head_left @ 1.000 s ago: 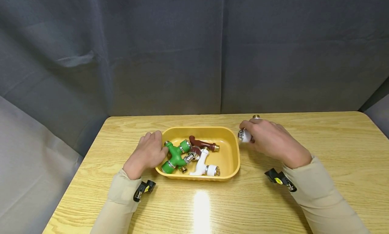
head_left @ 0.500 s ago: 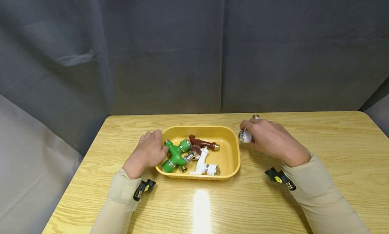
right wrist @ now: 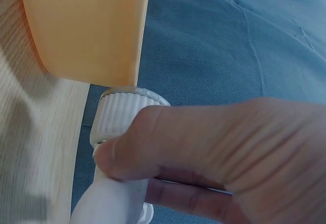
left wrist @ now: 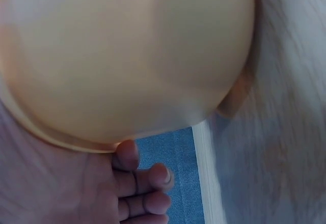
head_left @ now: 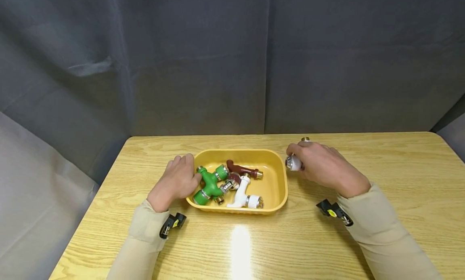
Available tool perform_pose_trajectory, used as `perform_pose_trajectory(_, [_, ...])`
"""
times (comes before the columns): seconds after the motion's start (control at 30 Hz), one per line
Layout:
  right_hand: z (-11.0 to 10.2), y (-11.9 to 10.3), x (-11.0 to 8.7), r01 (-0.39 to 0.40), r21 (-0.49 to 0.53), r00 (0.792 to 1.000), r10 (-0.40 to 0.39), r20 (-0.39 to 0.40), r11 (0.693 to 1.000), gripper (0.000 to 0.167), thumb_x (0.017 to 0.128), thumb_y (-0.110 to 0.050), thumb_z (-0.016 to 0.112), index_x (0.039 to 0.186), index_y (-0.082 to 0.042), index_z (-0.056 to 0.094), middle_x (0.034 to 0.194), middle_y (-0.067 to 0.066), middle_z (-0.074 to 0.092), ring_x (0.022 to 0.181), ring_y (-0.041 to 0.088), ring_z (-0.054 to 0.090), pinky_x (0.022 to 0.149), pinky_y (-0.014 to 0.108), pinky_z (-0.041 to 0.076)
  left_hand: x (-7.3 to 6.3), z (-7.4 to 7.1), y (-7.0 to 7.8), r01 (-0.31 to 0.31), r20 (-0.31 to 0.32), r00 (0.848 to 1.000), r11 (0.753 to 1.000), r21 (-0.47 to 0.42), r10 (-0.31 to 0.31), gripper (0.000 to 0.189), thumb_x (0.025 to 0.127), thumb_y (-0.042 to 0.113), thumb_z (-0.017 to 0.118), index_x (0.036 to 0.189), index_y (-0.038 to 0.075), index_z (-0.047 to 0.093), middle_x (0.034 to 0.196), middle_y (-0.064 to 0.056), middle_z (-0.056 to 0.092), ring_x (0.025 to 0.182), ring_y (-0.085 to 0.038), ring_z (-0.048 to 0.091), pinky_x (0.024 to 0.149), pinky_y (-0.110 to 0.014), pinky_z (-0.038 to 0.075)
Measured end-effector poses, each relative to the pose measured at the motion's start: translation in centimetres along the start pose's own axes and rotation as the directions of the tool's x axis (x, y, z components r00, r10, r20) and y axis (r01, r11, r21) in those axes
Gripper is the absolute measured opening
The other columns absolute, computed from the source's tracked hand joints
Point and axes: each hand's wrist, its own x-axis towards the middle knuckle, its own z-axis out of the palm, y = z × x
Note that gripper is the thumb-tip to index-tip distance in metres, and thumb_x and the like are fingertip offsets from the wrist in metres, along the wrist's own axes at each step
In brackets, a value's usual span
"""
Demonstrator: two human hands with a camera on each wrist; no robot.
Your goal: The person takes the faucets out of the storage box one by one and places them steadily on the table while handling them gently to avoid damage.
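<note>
My left hand (head_left: 176, 182) grips the left rim of a yellow plastic tub (head_left: 279, 191), the thumb over the edge and the other fingers outside. The left wrist view shows those fingers (left wrist: 145, 183) curled beside the tub's wall. My right hand (head_left: 323, 165) holds a white tap (head_left: 294, 163) just past the tub's right rim. In the right wrist view, the thumb presses near the tap's ribbed knob (right wrist: 125, 114). Inside the tub lie a green double tap (head_left: 210, 186), a dark red tap (head_left: 242, 171) and another white tap (head_left: 240, 194).
The tub stands on a wooden table (head_left: 290, 247). A dark cloth (head_left: 196, 62) hangs behind the table's far edge, and a paler one (head_left: 32, 199) covers the left side. Each wrist carries a small black camera mount.
</note>
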Motion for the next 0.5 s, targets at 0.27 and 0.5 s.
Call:
perform_pose_trajectory(0.27, [0.13,0.04,0.06,0.004,-0.004,1.000,-0.004,0.006,1.000,0.038,0.080,-0.015,0.088,0.113,-0.010,0.070,0.102,0.007,0.072,0.086,0.022,0.068,0.067,0.045,0.058,0.09,-0.04,-0.01,0.001,0.004,1.000,1.000,0.003,-0.001,0.024,0.099,0.032,0.046,0.103,0.008,0.043,0.091,-0.009,0.049,0.092,-0.027,0.042,0.082,-0.037,0.032])
perform_pose_trajectory(0.5, [0.27,-0.01,0.15,0.002,0.004,1.000,-0.002,0.013,1.000,0.038,0.080,-0.012,0.088,0.113,-0.012,0.070,0.104,0.007,0.072,0.087,0.022,0.068,0.067,0.045,0.057,0.04,-0.03,-0.06,-0.001,0.006,1.000,1.000,0.002,0.001,0.024,0.099,0.032,0.046,0.103,0.008,0.043,0.092,-0.009,0.049,0.092,-0.027,0.042,0.082,-0.038,0.032])
